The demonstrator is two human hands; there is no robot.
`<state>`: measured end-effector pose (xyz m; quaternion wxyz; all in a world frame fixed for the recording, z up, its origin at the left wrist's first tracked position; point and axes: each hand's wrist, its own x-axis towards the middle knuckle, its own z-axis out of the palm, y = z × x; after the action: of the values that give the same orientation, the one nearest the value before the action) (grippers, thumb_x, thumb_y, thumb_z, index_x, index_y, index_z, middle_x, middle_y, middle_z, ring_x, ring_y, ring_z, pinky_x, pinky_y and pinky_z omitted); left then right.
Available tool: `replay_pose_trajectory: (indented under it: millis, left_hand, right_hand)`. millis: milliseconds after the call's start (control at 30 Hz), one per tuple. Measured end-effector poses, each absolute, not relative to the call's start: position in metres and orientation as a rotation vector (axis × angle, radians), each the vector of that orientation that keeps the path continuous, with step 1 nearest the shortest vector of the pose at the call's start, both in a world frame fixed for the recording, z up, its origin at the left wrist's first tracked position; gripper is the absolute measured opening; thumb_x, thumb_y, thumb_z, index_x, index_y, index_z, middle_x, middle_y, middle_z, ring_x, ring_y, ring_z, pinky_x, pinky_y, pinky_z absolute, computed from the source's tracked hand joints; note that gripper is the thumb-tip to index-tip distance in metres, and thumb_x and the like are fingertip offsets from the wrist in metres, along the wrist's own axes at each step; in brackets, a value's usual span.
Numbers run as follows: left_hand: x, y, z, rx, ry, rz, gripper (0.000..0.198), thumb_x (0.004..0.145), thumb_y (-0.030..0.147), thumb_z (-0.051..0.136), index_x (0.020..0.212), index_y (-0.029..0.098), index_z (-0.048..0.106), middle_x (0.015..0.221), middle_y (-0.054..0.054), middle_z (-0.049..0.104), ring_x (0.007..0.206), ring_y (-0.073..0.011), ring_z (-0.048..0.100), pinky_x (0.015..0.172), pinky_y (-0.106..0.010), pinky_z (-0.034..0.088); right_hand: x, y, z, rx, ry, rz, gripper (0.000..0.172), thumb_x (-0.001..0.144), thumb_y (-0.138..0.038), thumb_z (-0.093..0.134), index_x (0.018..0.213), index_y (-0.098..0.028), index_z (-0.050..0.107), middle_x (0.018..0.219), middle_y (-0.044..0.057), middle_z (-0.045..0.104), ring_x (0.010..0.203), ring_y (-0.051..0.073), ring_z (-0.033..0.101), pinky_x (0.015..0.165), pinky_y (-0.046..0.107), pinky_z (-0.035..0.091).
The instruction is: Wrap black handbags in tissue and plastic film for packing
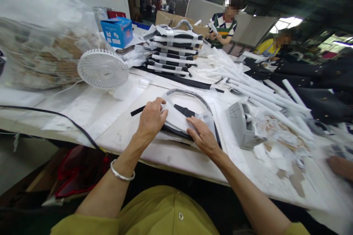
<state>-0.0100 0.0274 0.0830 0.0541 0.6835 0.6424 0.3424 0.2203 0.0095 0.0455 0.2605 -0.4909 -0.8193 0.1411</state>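
Observation:
A black strap bundle with white wrapping (pixel 176 119) lies on the table near its front edge, a wrapped curved handle (pixel 190 93) arching behind it. My left hand (pixel 153 115) is at the bundle's left end, its fingers curled against the white wrapping; what they pinch is too small to make out. From under that hand a black strap end (pixel 137 111) sticks out to the left. My right hand (pixel 202 136) rests on the right part of the bundle, fingers spread and lying on the white wrapping.
A white fan (pixel 103 69) and blue box (pixel 117 31) stand left. Behind the bundle is a stack of wrapped straps (pixel 173 51). A grey tape dispenser (pixel 244 126) and white rolls (pixel 270 95) lie right. A person's hand (pixel 340 167) shows at the right edge.

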Motion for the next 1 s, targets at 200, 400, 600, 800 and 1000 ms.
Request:
replay_pose_trajectory:
  millis: [200,400,600,800,1000]
  left_hand:
    - [-0.019,0.031,0.074,1.919,1.919,1.067,0.021,0.073,0.010,0.058,0.087,0.023,0.050,0.068,0.003,0.053,0.072,-0.0206,0.054,0.069,-0.031,0.043]
    - [-0.023,0.034,0.051,2.041,1.859,1.056,0.019,0.071,0.007,0.055,0.072,0.023,0.045,0.070,0.001,0.055,0.074,-0.0211,0.052,0.073,-0.032,0.042]
    - [-0.027,0.037,0.034,2.084,1.800,1.055,0.014,0.076,0.008,0.056,0.076,0.021,0.051,0.076,-0.002,0.059,0.076,-0.0209,0.054,0.077,-0.034,0.044]
    - [-0.040,0.027,0.048,2.103,1.651,1.089,0.006,0.084,0.018,0.061,0.089,0.020,0.059,0.087,-0.002,0.064,0.086,-0.0198,0.059,0.084,-0.033,0.048]
    - [-0.074,-0.035,0.053,2.074,1.720,1.201,0.031,0.084,0.032,0.068,0.108,0.023,0.052,0.111,-0.005,0.059,0.108,-0.0246,0.056,0.096,-0.040,0.046]
  right_hand:
    - [0.220,0.010,0.047,-1.329,-2.332,0.308,0.041,0.099,-0.039,0.043,0.135,-0.025,0.055,0.138,0.008,0.057,0.133,0.024,0.047,0.113,0.047,0.036]
    - [0.199,0.005,0.074,-1.332,-2.533,-0.085,0.036,0.097,-0.033,0.049,0.129,-0.021,0.061,0.145,0.011,0.051,0.142,0.032,0.035,0.119,0.060,0.016]
    - [0.144,0.001,0.076,-1.203,-2.605,-0.027,0.059,0.096,-0.049,0.049,0.144,-0.015,0.045,0.152,0.015,0.041,0.145,0.031,0.029,0.119,0.056,0.019]
    - [0.134,0.005,0.041,-1.285,-2.636,-0.005,0.067,0.093,-0.048,0.054,0.147,-0.011,0.038,0.153,0.016,0.038,0.143,0.031,0.033,0.119,0.055,0.022]
    - [0.139,0.008,0.043,-1.281,-2.597,0.048,0.068,0.092,-0.046,0.056,0.149,-0.017,0.035,0.153,0.015,0.039,0.142,0.030,0.035,0.116,0.053,0.026]
